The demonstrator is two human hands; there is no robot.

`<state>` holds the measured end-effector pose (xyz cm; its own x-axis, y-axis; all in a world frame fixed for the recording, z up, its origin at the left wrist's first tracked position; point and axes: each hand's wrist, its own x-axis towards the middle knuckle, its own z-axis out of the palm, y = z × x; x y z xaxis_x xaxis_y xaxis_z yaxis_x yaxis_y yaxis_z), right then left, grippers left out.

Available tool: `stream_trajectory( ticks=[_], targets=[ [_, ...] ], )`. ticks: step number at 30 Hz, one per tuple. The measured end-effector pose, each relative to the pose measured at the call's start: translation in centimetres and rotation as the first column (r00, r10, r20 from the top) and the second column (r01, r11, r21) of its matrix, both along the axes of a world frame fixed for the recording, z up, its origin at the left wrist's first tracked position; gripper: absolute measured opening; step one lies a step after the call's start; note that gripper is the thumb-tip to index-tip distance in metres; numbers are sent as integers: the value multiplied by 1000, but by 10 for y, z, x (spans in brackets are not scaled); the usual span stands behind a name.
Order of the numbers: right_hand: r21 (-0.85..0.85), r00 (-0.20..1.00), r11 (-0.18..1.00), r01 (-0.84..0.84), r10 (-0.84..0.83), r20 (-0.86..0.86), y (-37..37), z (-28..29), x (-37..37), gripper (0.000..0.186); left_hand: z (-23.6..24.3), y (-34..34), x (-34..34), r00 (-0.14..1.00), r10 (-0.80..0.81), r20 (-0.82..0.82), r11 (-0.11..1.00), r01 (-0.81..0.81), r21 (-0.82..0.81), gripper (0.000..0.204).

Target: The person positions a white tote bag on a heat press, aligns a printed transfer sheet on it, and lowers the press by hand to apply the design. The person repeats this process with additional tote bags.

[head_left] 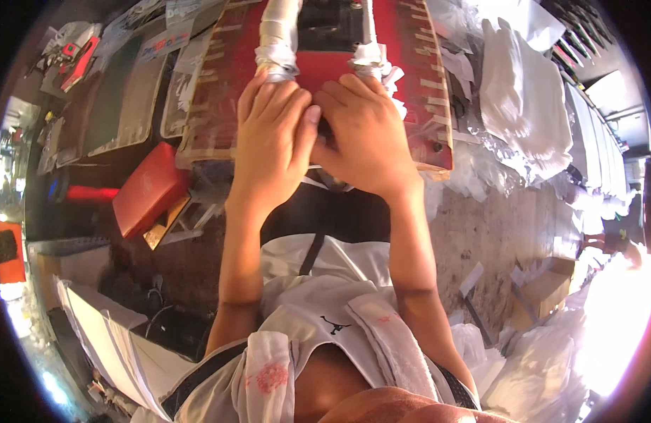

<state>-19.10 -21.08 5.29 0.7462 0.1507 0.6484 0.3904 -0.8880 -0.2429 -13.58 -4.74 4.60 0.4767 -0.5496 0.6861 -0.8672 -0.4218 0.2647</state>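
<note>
My left hand [275, 130] is closed with its fingers curled over the near end of a thick bar wrapped in white [279, 35]. Beside it, my right hand [364, 127] is closed around the near end of a thinner white-wrapped bar [368, 53]. The two hands almost touch, and what lies under the palms is hidden. Both bars run away from me above a large red panel in a frame [198, 116], with tape strips along its sides. A dark rectangle [330, 27] shows between the bars.
A red box [149, 189] sits left of the frame, near flat panels [121, 92]. To the right are white sheets in clear plastic [526, 99]. An opened cardboard box [548, 285] and plastic wrapping [530, 366] lie at lower right, white boards [121, 352] at lower left.
</note>
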Motion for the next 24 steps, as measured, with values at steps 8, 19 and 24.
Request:
stream_trajectory(
  ticks=[8,19,24],
  targets=[
    [5,1000,1000,8,-8,10,3,0,1,27,0,0,-1,1000,-1,-8,1000,0,-22,16],
    [-17,999,1000,-3,3,-37,2,6,-2,26,4,1,-3,1000,-10,-9,1000,10,2,19],
    [-158,971,974,-162,129,-200,-18,21,-2,51,23,25,12,977,-210,-39,960,213,181,35]
  ],
)
